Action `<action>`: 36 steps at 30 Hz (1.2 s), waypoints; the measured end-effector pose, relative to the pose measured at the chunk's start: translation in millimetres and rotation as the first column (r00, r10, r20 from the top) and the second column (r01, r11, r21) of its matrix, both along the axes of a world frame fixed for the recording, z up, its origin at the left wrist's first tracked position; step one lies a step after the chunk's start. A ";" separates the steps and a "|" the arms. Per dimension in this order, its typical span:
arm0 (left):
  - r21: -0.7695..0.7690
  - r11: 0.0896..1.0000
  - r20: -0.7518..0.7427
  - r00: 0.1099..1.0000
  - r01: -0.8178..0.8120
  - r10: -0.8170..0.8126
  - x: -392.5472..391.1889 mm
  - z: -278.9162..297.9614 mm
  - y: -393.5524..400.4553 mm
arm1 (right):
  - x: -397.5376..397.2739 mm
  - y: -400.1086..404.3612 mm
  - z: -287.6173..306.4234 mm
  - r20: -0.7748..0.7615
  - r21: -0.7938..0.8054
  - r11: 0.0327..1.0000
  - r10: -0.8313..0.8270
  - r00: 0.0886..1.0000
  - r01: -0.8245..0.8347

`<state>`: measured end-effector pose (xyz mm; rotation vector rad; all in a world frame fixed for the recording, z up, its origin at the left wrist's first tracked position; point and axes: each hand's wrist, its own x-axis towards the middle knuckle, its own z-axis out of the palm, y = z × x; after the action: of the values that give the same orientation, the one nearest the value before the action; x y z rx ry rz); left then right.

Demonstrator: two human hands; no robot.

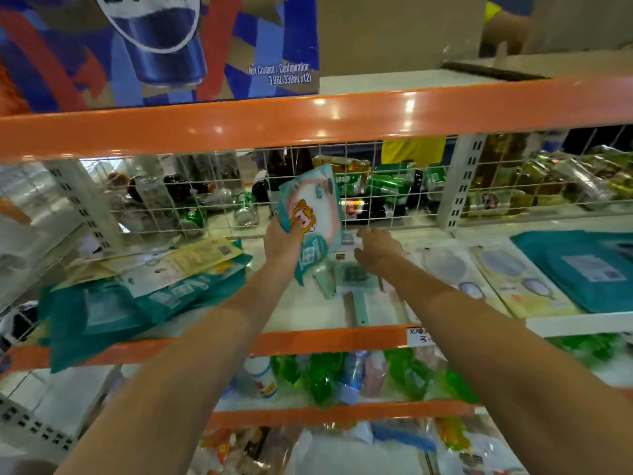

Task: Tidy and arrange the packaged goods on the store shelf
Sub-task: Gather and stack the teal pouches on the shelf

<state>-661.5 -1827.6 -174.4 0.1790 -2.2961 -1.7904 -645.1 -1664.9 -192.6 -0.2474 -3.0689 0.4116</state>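
My left hand (281, 242) grips a teal and white packet with a cartoon figure (313, 217), held upright above the middle shelf (301, 317). My right hand (376, 253) reaches to the back of that shelf, fingers bent down onto flat packaged goods (352, 275); whether it grips one I cannot tell. A messy heap of teal packets (137, 299) lies on the shelf's left part and hangs over its front edge. Cream cards with mirrors (507, 286) and a flat teal package (589, 269) lie to the right.
A white wire grid (376, 186) backs the shelf, with bottles and green cans behind it. An orange beam (308, 121) runs overhead, carrying a blue cola carton (154, 46). Lower shelves hold green pouches (322, 375) and bottles. A price label (419, 335) sits on the front rail.
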 end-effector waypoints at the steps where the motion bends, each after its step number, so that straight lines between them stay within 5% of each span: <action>1: 0.034 0.999 0.019 1.000 0.017 -0.018 0.6 -1.4 6.4 | 5.2 6.0 -1.9 0.004 0.002 1.000 -0.031 1.000 0.031; 21: 0.422 0.863 0.218 0.892 0.280 -0.395 56.3 -15.0 204.6 | 136.0 175.8 -11.3 0.037 -0.020 0.885 -0.465 0.885 0.466; 36: 0.505 0.789 0.240 0.821 0.350 -0.518 133.1 -1.1 387.1 | 203.5 340.8 -4.5 0.069 -0.202 0.812 -0.546 0.835 0.548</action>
<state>-528.4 -1440.6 -175.4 0.0444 -2.2502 -2.7339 -441.6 -1324.1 -197.1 -1.1084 -2.7634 0.6931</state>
